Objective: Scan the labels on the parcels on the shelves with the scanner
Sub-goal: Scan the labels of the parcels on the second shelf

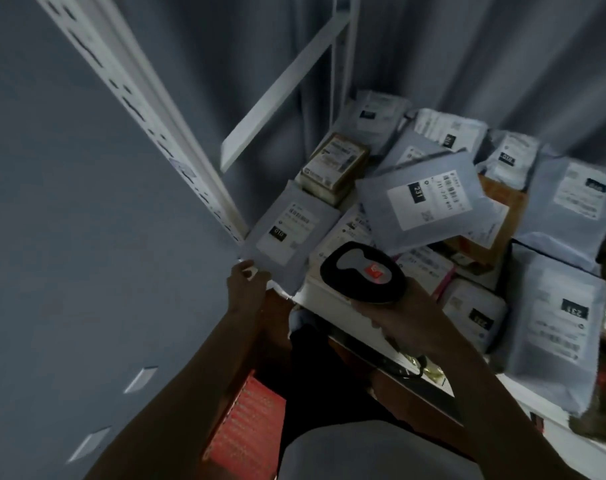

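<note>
My right hand (403, 323) grips the handle of a black scanner (362, 271), whose head has a grey top and a red-lit spot and hangs over the shelf's front edge. My left hand (246, 278) pinches the near corner of a grey mailer bag (287, 230) with a white label marked 010, at the shelf's left end. Just right of the scanner head a larger grey bag (422, 199) labelled 231 lies tilted on top of other parcels.
The white shelf (320, 294) is crowded with grey bags and cardboard boxes (336, 161). A white slotted upright (132, 88) rises at the left, a diagonal brace (280, 88) behind. A grey wall is at left, curtains at the back, and a red box (246, 427) lies below.
</note>
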